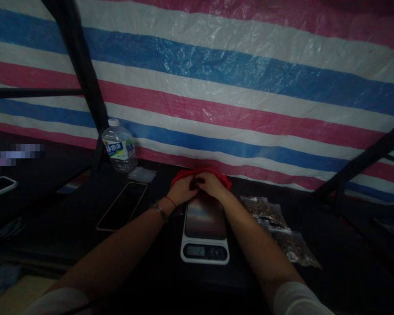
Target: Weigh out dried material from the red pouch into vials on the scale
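Note:
Both hands meet over a red plastic bag (223, 180) at the back of a white kitchen scale (205, 259). My left hand (183, 189) lies on the bag's left part with its fingers curled inward. From the other side, my right hand (212, 184) bends over the bag's opening, its fingers closed close to the left ones. The fingertips are dark and partly hidden, and so is whatever lies inside the bag. The scale's dark plate (205, 221) shows between my forearms, and its display (196, 251) is lit.
Right of my forearm lie several small clear bags (290, 245) of brownish pieces. To the left are a phone (122, 208), some clear plastic packets (142, 174) and a clear bottle (121, 151). Another phone (0, 187) lies far left. Striped sheeting (216, 100) and dark poles (82, 65) stand behind.

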Tool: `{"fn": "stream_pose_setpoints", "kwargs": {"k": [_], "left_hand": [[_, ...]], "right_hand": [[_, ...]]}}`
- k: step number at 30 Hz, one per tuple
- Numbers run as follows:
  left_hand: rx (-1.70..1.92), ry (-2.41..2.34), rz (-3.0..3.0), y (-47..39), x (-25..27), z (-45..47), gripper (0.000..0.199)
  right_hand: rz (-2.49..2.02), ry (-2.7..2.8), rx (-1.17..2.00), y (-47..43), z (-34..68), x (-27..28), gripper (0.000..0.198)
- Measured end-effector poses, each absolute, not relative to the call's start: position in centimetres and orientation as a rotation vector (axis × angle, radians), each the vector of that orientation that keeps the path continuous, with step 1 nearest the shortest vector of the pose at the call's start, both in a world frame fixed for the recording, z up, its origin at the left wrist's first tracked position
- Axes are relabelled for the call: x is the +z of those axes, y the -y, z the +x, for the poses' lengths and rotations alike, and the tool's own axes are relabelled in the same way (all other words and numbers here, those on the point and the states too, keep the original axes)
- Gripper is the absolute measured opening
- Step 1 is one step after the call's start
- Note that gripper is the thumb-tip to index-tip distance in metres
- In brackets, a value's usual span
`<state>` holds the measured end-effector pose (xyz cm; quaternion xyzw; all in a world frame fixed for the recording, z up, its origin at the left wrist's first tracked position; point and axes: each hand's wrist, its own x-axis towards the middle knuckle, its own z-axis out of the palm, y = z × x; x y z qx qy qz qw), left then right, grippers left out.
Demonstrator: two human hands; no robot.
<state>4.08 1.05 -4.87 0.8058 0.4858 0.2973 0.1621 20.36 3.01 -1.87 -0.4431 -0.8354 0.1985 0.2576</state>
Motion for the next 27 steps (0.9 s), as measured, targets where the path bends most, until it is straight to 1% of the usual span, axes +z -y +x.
{"fn": "stream_pose_setpoints", "kwargs": {"k": [3,7,11,12,14,17,21,24,27], "left_hand": [[0.880,-1.362,2.279,-1.0,-4.9,4.1,0.040],[0.897,-1.369,2.286,-1.0,-4.8,4.1,0.035],[0.828,-1.439,2.315,-1.2,-4.9,4.1,0.026],[0.820,-1.452,2.316,-1.2,-4.9,4.1,0.025],[0.838,-1.455,2.314,-1.2,-5.0,4.0,0.026],[0.928,-1.418,2.309,-1.2,-5.0,3.9,0.029],[1.034,-1.440,2.323,-1.1,-4.7,3.7,0.027],[1.051,-1.479,2.325,-0.8,-4.3,3.5,0.026],[1.123,-1.364,2.387,-0.5,-3.9,3.4,0.031]], "right_hand": [[-1.192,2.270,0.604,-3.0,20.5,-1.8,0.027],[-1.248,2.249,0.585,-2.8,20.5,-1.5,0.026],[-1.267,2.264,0.495,-2.4,20.2,-0.9,0.016],[-1.251,2.268,0.462,-2.3,20.2,-0.7,0.017],[-1.249,2.271,0.382,-2.1,20.3,-0.3,0.025],[-1.411,2.337,0.323,-2.1,20.7,0.1,0.034],[-1.625,2.504,0.369,-2.2,21.4,-0.6,0.033],[-1.594,2.585,0.485,-2.2,21.4,-1.6,0.031],[-1.543,2.633,0.586,-2.3,21.2,-2.2,0.032]]}}
